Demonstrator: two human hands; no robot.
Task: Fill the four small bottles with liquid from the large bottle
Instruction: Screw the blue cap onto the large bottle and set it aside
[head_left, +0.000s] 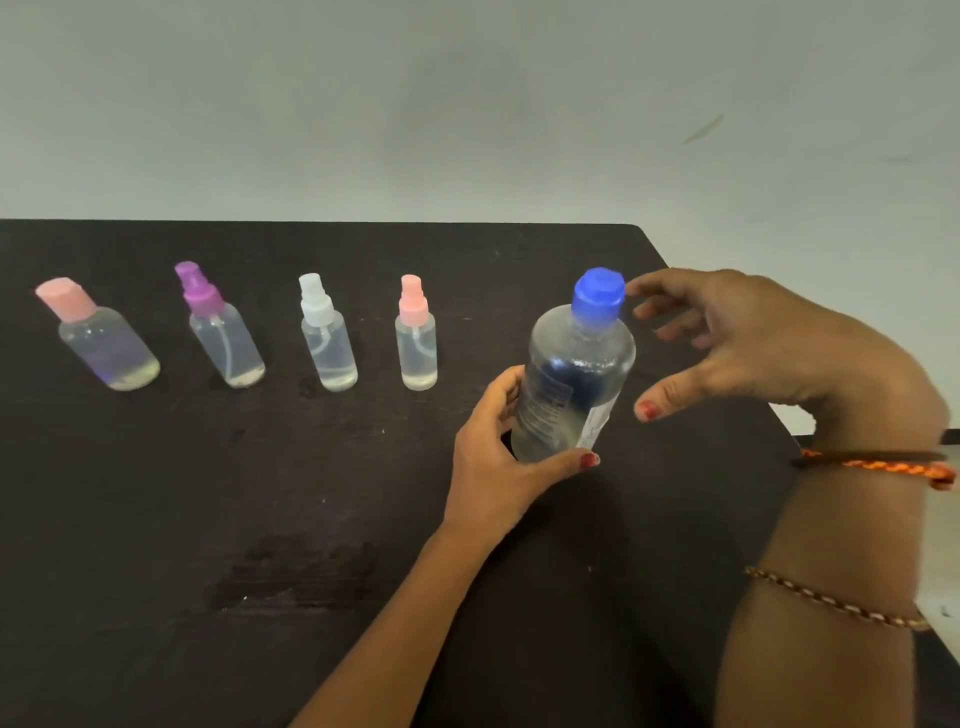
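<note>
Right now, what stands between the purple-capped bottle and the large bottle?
In the head view, two small spray bottles: the white-capped bottle and the pink-capped spray bottle, between the purple-capped bottle and the large bottle.

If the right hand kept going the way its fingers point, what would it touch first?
Most likely the blue plastic cap on the large clear bottle; the right hand has a fingertip almost against it, though depth is uncertain.

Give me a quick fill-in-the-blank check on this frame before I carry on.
1. The large bottle has a ____ cap.
2. The ____ hand grips the large bottle's lower body.
3. The number of small bottles with pink tops is ____.
4. The right hand hovers by the cap, its fingers ____.

Missing words: blue; left; two; open
</note>
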